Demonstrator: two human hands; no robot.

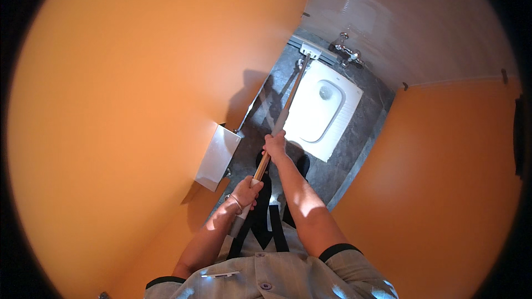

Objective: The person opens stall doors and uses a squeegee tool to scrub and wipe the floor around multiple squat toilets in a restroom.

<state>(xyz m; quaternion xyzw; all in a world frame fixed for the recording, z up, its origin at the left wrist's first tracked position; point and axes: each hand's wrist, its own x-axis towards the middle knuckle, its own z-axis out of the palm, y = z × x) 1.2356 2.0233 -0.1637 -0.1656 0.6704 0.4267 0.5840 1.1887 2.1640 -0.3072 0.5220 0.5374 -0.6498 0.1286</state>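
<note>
A long pole [294, 87] of a floor squeegee or flat mop runs diagonally away from my body. My right hand [275, 145] wraps around it at a grey sleeve, partway along. Closer to me, my left hand [245, 193] grips the pale end section, with a bracelet at that wrist. The tool's head [310, 51], a white bracket on a grey bar, lies against the foot of the far wall. Its underside is hidden. Just right of the pole is a white squat toilet pan [349, 106] set in the floor.
Orange partitions [145, 91] enclose both sides. A white bin or box [218, 158] is by the left partition. Chrome taps and pipework [349, 53] project from the far tiled wall [407, 20]. Dark grey floor tiles [349, 149] surround the pan. My shoes are behind the pan's near edge.
</note>
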